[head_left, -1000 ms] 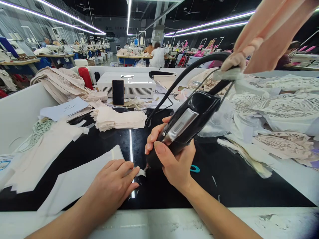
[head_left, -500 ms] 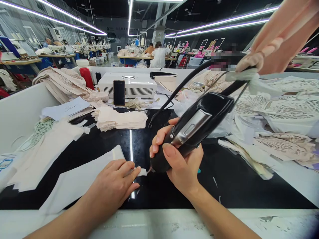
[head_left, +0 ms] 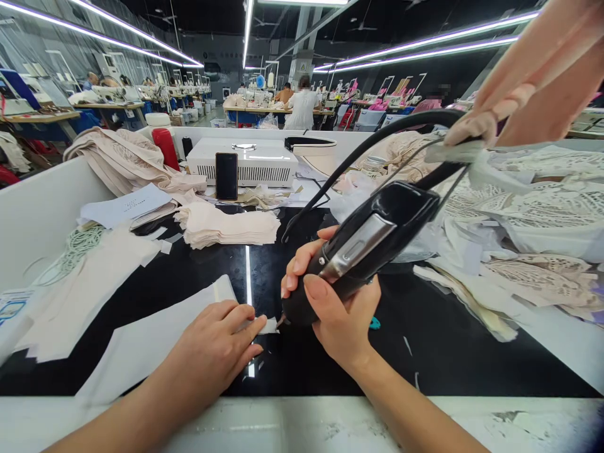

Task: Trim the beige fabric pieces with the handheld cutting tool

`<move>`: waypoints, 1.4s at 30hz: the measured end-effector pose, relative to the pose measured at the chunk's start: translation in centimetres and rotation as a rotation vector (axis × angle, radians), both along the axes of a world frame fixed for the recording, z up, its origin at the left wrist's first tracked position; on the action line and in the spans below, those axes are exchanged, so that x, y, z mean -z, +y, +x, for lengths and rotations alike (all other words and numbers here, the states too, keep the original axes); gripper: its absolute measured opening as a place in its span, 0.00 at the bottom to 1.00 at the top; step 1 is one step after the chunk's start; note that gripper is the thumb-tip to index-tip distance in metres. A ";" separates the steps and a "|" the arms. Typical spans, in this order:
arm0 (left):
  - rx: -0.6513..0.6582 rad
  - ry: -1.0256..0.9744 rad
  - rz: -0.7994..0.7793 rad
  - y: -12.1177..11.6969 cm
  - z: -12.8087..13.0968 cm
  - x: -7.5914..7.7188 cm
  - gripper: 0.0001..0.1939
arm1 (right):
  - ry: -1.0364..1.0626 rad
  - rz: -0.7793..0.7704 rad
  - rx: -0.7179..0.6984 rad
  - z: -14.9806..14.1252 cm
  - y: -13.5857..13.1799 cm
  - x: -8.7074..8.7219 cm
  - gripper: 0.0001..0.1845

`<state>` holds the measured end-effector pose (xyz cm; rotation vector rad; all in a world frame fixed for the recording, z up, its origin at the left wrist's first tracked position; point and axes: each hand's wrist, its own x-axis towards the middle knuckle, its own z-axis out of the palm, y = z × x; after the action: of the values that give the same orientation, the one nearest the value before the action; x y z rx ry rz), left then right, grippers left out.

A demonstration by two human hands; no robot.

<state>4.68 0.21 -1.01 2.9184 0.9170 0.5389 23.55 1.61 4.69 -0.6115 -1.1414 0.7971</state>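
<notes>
My right hand (head_left: 337,308) is closed around a black corded hand-held tool (head_left: 365,242) with a silver lever on its upper side. The tool slants down to the left, and its small coppery tip reaches the end of a white fabric piece (head_left: 270,326). Stretched over that piece, my left hand (head_left: 219,343) presses it onto the black work surface (head_left: 325,371) with its fingers apart. The longer part of the white piece runs under this hand toward the lower left. The tip's exact contact with the fabric is too small to make out.
A stack of cream fabric pieces (head_left: 226,225) lies behind my hands. Farther back stand a phone (head_left: 226,176) and a white vented box (head_left: 274,160). Lace pieces (head_left: 538,201) pile up at the right. The tool's cable (head_left: 358,148) arches overhead, tied with hanging cloth (head_left: 523,82).
My right hand and the tool have shifted very slightly left and down. My left hand stays in place on the white fabric.
</notes>
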 end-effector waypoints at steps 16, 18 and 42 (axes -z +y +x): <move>0.023 0.040 0.131 0.4 -0.2 0.2 0.14 | 0.013 0.006 -0.020 0.0 0.1 -0.1 0.26; 0.025 0.048 0.130 0.3 -0.2 0.1 0.14 | 0.013 0.007 -0.015 0.1 0.2 -0.3 0.25; 0.065 -0.049 0.201 0.2 -0.2 0.1 0.15 | -0.016 -0.002 0.054 -0.5 0.6 -0.2 0.19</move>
<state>4.52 0.36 -1.11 3.0825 0.8024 0.7354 23.03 2.22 4.94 -0.6490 -1.1342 0.7487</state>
